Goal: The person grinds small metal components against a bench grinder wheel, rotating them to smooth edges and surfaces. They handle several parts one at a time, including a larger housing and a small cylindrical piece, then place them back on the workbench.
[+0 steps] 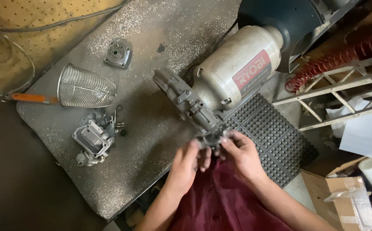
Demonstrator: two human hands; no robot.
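Observation:
My left hand (187,164) and my right hand (242,154) both grip a small dark metal engine part (211,140) held just past the near edge of a speckled grey workbench (151,124). The part sits right under the grey wheel housing (181,98) of a cream-coloured bench grinder (237,70). Fingers cover most of the part. My dark red shirt (224,201) shows below the hands.
On the bench lie a metal mesh cone (85,87), a carburettor body with loose springs and screws (94,139), and a small round grey cap (118,53). An orange-handled tool (32,98) lies at the left. A black studded floor mat (271,137), wooden frame, red coiled hose and cardboard boxes are on the right.

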